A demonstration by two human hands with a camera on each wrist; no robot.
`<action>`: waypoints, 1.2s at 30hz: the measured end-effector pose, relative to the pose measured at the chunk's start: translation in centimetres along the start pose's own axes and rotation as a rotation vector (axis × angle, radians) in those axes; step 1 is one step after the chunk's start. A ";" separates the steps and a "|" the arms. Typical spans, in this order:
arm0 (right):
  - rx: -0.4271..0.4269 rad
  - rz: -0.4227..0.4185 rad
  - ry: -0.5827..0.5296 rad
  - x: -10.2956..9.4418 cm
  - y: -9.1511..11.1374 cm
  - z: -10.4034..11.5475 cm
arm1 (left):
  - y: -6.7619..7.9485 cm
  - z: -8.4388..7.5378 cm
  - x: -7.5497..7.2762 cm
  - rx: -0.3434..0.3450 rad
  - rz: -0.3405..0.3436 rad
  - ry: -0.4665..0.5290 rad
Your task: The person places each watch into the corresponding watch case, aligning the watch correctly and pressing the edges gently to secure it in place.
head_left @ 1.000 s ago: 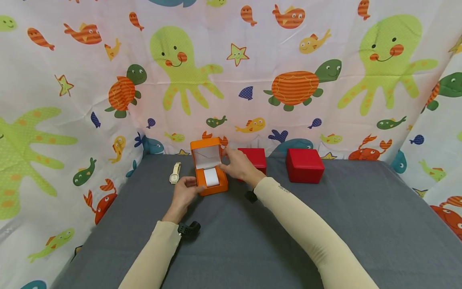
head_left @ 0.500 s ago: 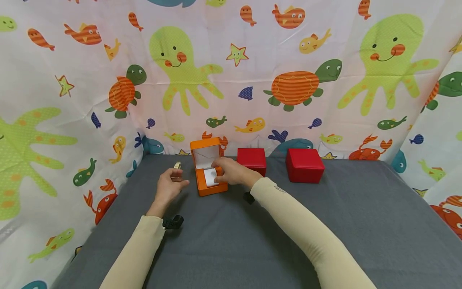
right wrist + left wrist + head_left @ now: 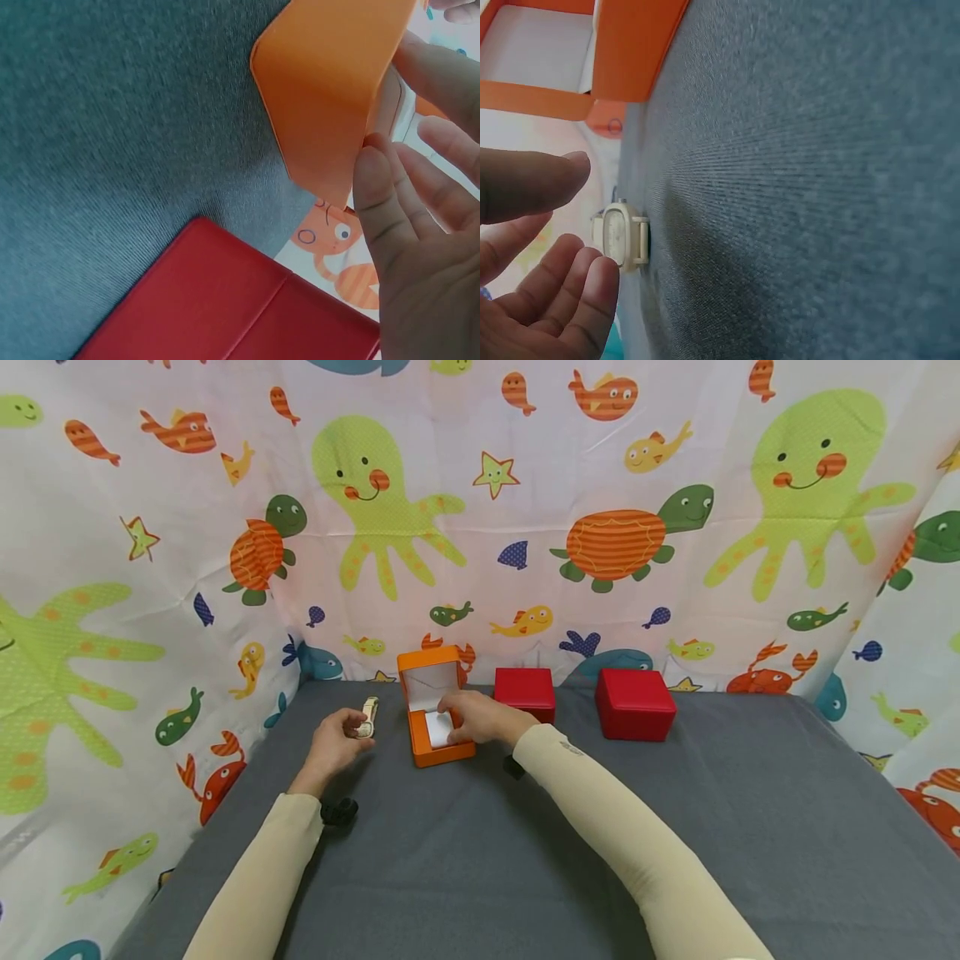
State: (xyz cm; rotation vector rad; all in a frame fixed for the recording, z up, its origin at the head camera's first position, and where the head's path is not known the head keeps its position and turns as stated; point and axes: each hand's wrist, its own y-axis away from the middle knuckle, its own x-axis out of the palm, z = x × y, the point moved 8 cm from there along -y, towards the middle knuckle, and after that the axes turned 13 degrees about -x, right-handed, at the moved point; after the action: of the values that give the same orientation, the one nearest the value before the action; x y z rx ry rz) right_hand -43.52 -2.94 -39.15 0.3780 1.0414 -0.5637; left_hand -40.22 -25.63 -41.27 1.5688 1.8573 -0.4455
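Note:
An orange watch box (image 3: 442, 755) stands with its lid raised, showing a white lining and a white cushion (image 3: 437, 727) inside. My right hand (image 3: 487, 717) reaches into it from the right, thumb and fingers at opposite ends of the cushion; the outer fingers rest at the box's rim in the right wrist view. To the left of the box lies a pale watch (image 3: 369, 717) with a light strap. My left hand (image 3: 333, 743) hovers beside this watch, thumb apart from the fingers, fingertips right at the case. In the left wrist view nothing sits between thumb and fingers.
Two closed red boxes, one (image 3: 527, 690) just behind my right hand and another (image 3: 636, 705) farther right, stand at the back. A grey cloth (image 3: 480, 860) covers the table. Behind it hangs a patterned curtain (image 3: 480, 568).
My left hand has left the orange box and moved left to the watch. My right hand has come down from the lid's edge to the white cushion inside.

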 end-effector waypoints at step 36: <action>0.004 0.064 0.031 0.7 -1.3 -0.1 | -3.4 1.3 0.9 -0.054 0.080 -0.134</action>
State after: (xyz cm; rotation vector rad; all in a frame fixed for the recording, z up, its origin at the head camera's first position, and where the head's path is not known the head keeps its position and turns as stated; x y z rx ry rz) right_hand -44.13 -4.08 -39.82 0.4233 1.0538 -0.5039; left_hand -43.18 -26.52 -43.32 1.5328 1.6867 -0.4489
